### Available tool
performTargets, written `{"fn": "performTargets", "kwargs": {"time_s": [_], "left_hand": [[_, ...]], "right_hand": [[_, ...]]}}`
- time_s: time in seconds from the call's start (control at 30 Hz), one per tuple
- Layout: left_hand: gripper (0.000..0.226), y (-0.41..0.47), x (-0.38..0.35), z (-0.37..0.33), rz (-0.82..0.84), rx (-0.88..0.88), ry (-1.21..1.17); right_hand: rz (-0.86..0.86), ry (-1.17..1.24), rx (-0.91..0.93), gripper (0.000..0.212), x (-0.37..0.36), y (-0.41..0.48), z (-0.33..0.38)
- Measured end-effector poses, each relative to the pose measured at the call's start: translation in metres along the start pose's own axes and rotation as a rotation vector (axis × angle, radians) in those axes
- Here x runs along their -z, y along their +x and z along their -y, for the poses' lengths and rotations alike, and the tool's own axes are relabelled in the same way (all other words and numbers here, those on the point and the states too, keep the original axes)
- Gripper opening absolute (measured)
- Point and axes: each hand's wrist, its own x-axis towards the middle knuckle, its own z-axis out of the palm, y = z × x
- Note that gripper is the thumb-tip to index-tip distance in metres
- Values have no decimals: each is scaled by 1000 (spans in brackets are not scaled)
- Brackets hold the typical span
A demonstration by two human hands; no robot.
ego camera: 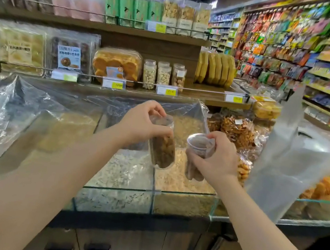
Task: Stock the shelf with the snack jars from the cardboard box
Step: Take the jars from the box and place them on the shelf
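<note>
Writing: the yellow price tags [118, 85] on the shelf rail are too blurred to read; the blue label on the cookie box [69, 58] carries print I cannot make out.
Left hand [141, 124]: fingers curled around the lid end of a clear snack jar [162, 146] of brown pieces, tilted, held above the glass bins [148, 189].
Right hand [217, 157]: wrapped around a second clear jar [198, 150], lid facing the camera, just right of the first; the two jars are close, and I cannot tell if they touch.
Jars on shelf: at least four clear jars [163, 75] of pale nuts stand on the wooden shelf [208, 93] behind and above the bins.
In the way: a plastic sheet [33, 98] is draped over the bins' left side; a loose plastic bag [288, 163] stands right of them.
Count: two jars in the hands.
Cardboard box: not visible.
</note>
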Motion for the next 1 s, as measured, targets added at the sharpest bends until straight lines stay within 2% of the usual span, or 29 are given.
{"fn": "performTargets", "kwargs": {"time_s": [0.07, 0.33, 0.6, 1.0], "left_hand": [[42, 25, 2, 3, -21, 4, -16], [39, 126, 20, 21, -73, -2, 32], [41, 232, 23, 47, -85, -42, 73], [37, 368, 20, 67, 28, -122, 42]], "right_hand": [[-30, 24, 48, 53, -10, 31, -2], [-75, 31, 49, 55, -57, 144, -3], [-119, 66, -19, 55, -108, 232, -15], [-214, 8, -56, 53, -140, 356, -53]]}}
